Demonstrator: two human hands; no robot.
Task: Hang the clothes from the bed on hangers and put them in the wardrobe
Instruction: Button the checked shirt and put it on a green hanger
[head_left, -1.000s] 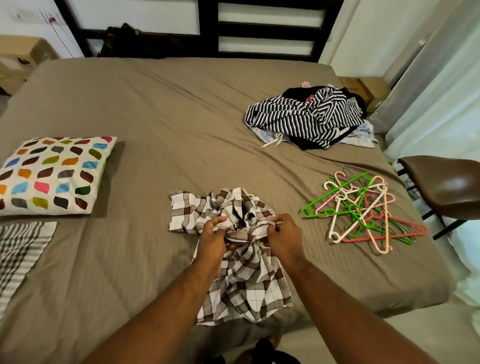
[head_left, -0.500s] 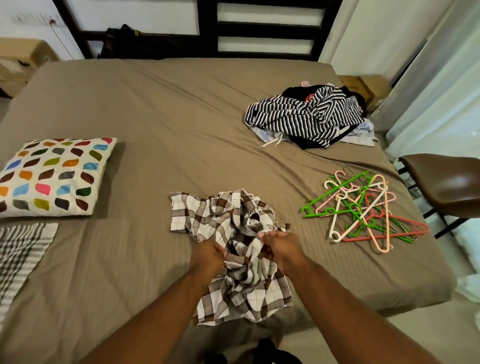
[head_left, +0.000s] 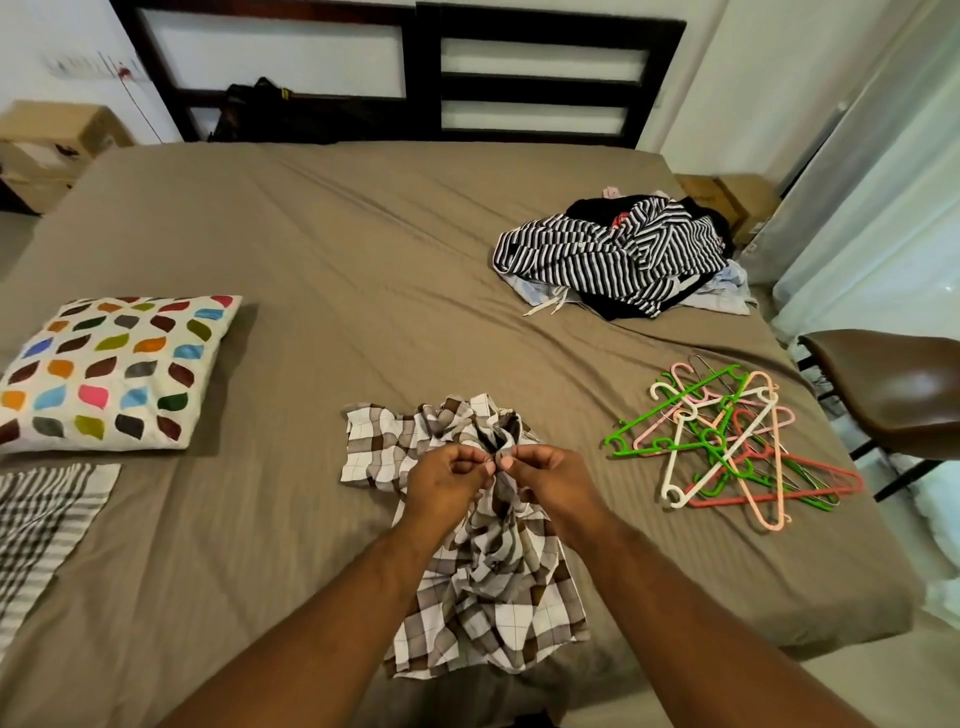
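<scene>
Head view: the camera looked down over a brown bed (head_left: 322, 249) with both forearms reaching in from the bottom of the frame.
Shirt: the brown-and-white checked shirt (head_left: 488, 577) lay crumpled at lower centre of the bed, its lower part trailing to the near edge.
Left hand: the left hand (head_left: 448, 479) had its fingers curled, thumb and fingertips pinching a small bit of the shirt's cloth.
Right hand: the right hand (head_left: 551, 477) was curled the same way, pinching the same spot, the two hands nearly touching.
Change: a second before, the hands had gripped bunched folds some way apart; they had since drawn together onto one small point near the top of the shirt.
Meaning: this looked like work on a button or the collar, though the detail was too small to tell; the shirt was probably being readied for a hanger, and none was yet in hand.
Hangers: the coloured hangers (head_left: 727, 441) lay tangled at centre right, well apart from the shirt.
Other clothes: the striped pile (head_left: 613, 260) waited at upper right, so most of the task remained.
</scene>
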